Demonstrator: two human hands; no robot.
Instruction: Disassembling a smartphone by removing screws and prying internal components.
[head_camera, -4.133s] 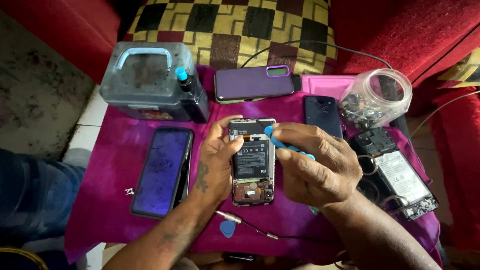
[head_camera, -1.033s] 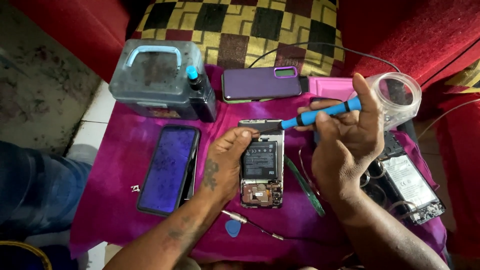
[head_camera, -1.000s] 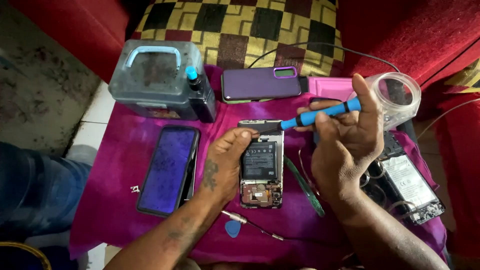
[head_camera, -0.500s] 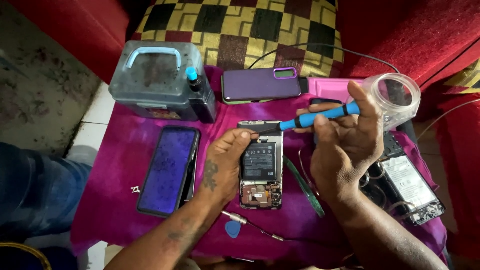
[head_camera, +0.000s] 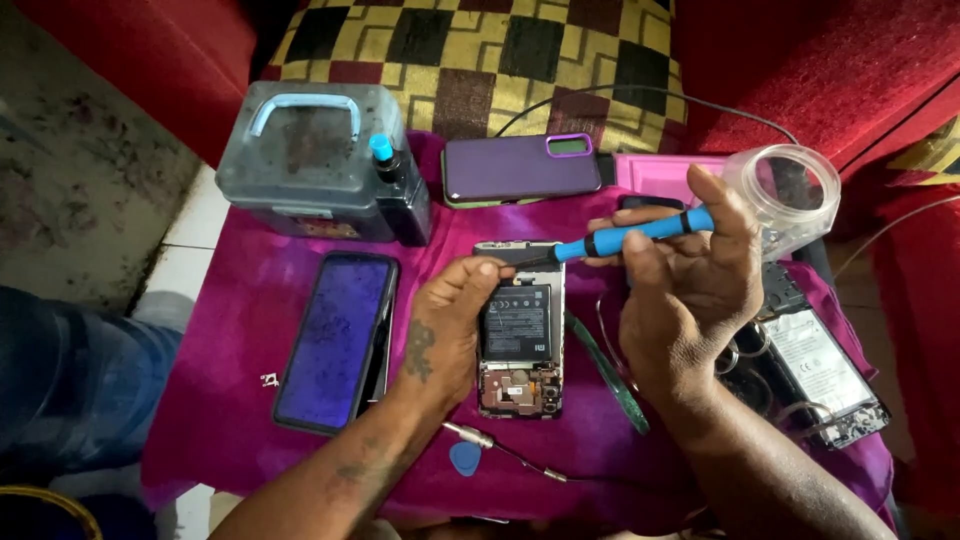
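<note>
The right hand (head_camera: 690, 290) pinches a blue-handled screwdriver (head_camera: 625, 238), whose tip points left to the top edge of the opened smartphone (head_camera: 520, 330). That phone lies below the tool, the left hand (head_camera: 455, 325) touching its left edge, fingers curled over the top corner.

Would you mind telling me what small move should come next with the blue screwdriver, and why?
Probably seat the tip squarely and turn: the right hand holds the blue screwdriver slanted, its tip at the top edge of the opened phone, which the left hand steadies.
</note>
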